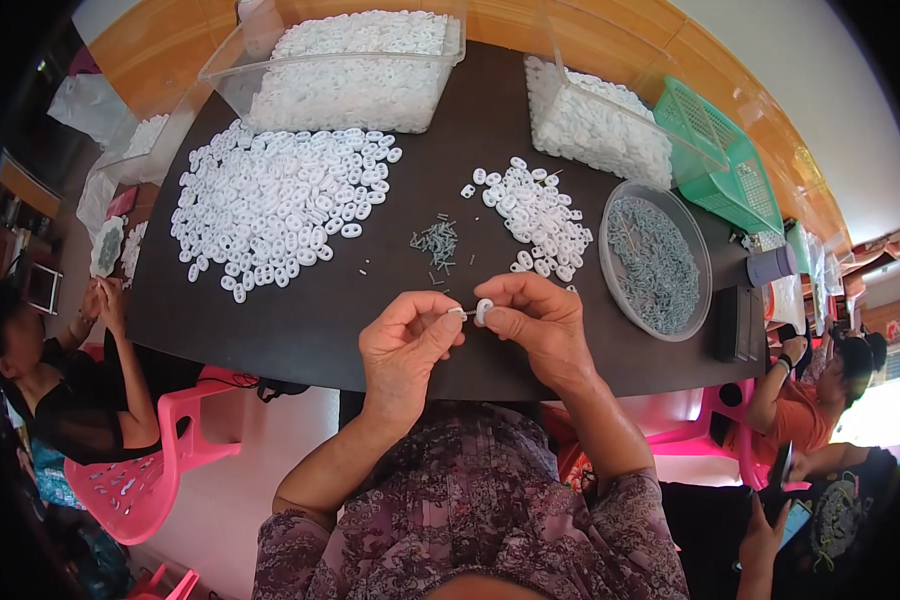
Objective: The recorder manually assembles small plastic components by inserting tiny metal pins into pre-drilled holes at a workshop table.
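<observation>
Above the near edge of the dark table, my left hand (pixel 405 345) pinches a small white plastic piece (pixel 457 312) between thumb and forefinger. My right hand (pixel 547 328) grips a white oval plastic piece (pixel 484 308) the same way, its flat side partly showing. A short thin pin or screw seems to bridge the two pieces, partly hidden by fingertips. Just beyond my hands lies a small heap of grey screws (pixel 436 242). Loose white two-hole pieces (pixel 538 215) are piled to its right, and a far bigger pile (pixel 280 200) spreads at the left.
Clear bins (pixel 440 85) of white pieces stand along the back. A round tub (pixel 607 255) of grey screws sits at right, near a green basket (pixel 745 190), a lidded cup (pixel 772 265) and a black box (pixel 738 325). Other people sit left and right by pink chairs (pixel 175 430).
</observation>
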`<state>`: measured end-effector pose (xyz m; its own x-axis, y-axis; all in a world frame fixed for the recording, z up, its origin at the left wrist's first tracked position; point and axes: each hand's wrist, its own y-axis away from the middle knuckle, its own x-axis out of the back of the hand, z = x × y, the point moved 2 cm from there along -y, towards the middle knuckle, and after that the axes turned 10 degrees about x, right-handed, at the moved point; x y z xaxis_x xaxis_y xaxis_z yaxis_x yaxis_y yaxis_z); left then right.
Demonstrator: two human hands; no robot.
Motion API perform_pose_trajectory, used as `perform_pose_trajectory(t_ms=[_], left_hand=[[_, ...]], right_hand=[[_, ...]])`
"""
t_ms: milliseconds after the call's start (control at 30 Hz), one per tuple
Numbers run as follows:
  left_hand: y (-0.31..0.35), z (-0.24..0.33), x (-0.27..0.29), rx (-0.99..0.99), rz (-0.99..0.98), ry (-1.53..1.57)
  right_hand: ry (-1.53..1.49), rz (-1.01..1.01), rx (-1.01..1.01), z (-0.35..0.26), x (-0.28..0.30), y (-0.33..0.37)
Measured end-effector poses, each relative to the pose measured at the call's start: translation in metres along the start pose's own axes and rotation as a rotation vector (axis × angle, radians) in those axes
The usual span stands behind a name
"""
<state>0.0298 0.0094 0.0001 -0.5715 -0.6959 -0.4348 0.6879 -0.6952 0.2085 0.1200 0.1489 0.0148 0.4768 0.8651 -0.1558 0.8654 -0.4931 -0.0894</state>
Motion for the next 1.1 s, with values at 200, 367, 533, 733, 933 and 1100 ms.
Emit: perform_pose_trajectory(t_ms=[200, 367, 533, 733, 933, 1100], left_hand=[[0.004, 0.004, -0.005, 0.040, 0.017, 0.026], [0.005, 0.001, -0.005, -0.011, 0.043, -0.032], [0.006, 0.000, -0.006, -0.002, 0.062, -0.019], [0.007, -0.004, -0.004, -0.021, 0.046, -0.018], [0.007, -0.006, -0.005, -0.051, 0.060, -0.102], [0.006, -0.009, -0.007, -0.058, 0.050, -0.061]], right_hand=[[0.015, 0.054, 0.045, 0.002, -0.001, 0.002], [0.049, 0.085, 0.057, -0.003, -0.007, 0.003], [0.029, 0.106, 0.091, -0.001, -0.011, 0.005], [0.049, 0.099, 0.110, 0.001, -0.012, 0.006], [0.131, 0.081, 0.157, 0.001, -0.015, 0.007], [0.283, 0.065, 0.272, 0.003, -0.015, 0.009]])
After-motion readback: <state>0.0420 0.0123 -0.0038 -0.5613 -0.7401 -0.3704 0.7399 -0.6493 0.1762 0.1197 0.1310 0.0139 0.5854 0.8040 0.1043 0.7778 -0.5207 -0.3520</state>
